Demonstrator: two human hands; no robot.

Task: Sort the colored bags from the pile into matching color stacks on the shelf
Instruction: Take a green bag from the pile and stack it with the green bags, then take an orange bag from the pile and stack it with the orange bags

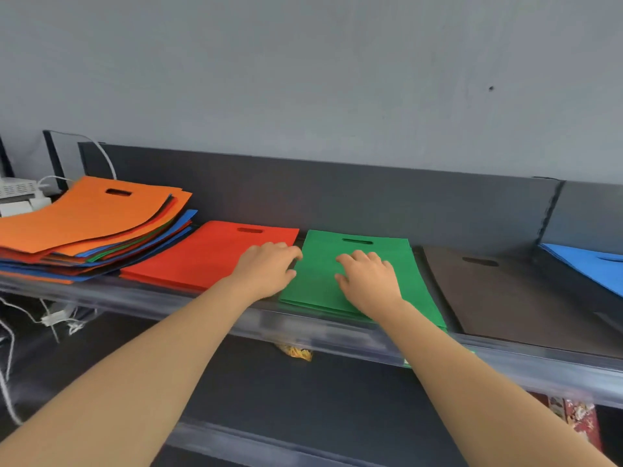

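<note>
A: Green flat fabric bag (320, 264) with the slot handle, where is it lying?

B: It is lying on the dark shelf (539, 365), between the flat red bag (209, 254) and the flat brown bag (505, 291). The right hand (367, 281) is pressing on it, fingers spread; the left hand (269, 267) is touching its left edge, fingers loosely bent, gripping nothing.

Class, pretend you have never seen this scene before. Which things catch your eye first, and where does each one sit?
A row of coloured bags runs along the shelf: red stack, green stack, brown stack, and blue stack at the far right. At the left end sits a messy mixed pile topped by an orange bag. The right hand rests on the green stack, the left hand at its left edge.
</note>
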